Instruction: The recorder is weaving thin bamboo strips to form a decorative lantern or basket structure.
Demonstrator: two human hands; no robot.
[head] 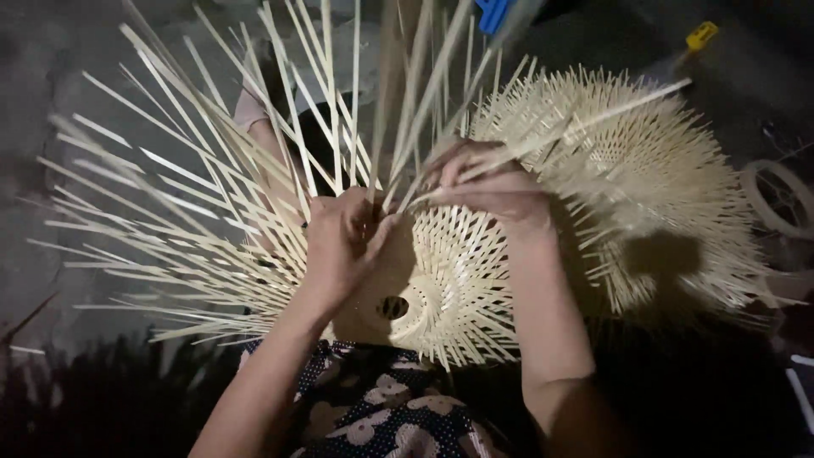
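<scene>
Item: half-woven pale bamboo-strip piece (458, 280), round, with a small hole near its centre, resting on my lap over my dark flower-print garment (381, 416). Long loose pale bamboo strips (195, 212) fan out from it to the left and upward.

Risks, as I judge them: the free strips are springy. If my grip slackens, the gathered ones could flick out of order and loosen the weave at the rim. Bending a strip too sharply at the edge could crack it. The splintery ends near my fingers could prick or cut. The light is poor, so a strip could be laid in the wrong place unnoticed.

My left hand (339, 242): forearm rising from lower left, wrist bent, fingers curled in, closed against the woven edge and the bases of the upright strips.

My right hand (487, 182): forearm rising from lower right, fingers pinched shut on a bundle of strips slanting up to the right.

Nearby: a finished spiky pale bamboo woven piece (644, 187) just behind my right hand; a pale ring-shaped roll (776, 199) at the far right; a small yellow object (702, 36) on the dark ground.
</scene>
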